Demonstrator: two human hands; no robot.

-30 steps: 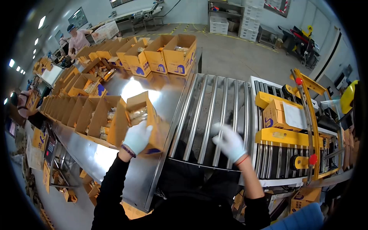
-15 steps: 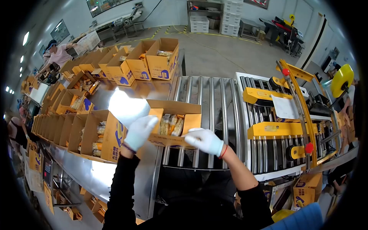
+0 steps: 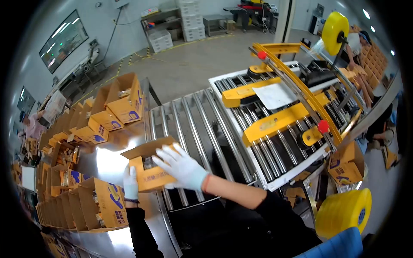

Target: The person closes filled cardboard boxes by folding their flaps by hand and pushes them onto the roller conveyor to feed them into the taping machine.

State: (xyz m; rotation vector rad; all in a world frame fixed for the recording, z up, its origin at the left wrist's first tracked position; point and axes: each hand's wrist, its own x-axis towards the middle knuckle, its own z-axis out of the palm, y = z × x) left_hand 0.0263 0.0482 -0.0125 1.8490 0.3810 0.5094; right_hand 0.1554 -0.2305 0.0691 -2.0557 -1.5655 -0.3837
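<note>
A cardboard carton [image 3: 151, 177] with blue print stands at the edge of the roller conveyor, partly on the steel table. One long flap stands up at its back, and little of its wrapped contents shows. My left hand [image 3: 130, 184], in a white glove, lies with straight fingers along the carton's left end. Over the right end, my gloved right hand [image 3: 183, 167] spreads its fingers across the opening and the flap there. Its palm hides that end of the carton.
Rollers [image 3: 193, 135] lead right to a yellow-framed carton sealing machine [image 3: 275, 124] with a tape roll [image 3: 335, 33]. Open filled cartons [image 3: 122, 103] line the left of the steel table [image 3: 148, 215]. A co-worker [image 3: 32, 127] is far left; another person's arm [image 3: 361, 81] is beyond the machine.
My view has swung right. My left hand has come down to the carton's left end. The right hand has gone from the front edge to spread over the right end, and the flaps there have folded inward.
</note>
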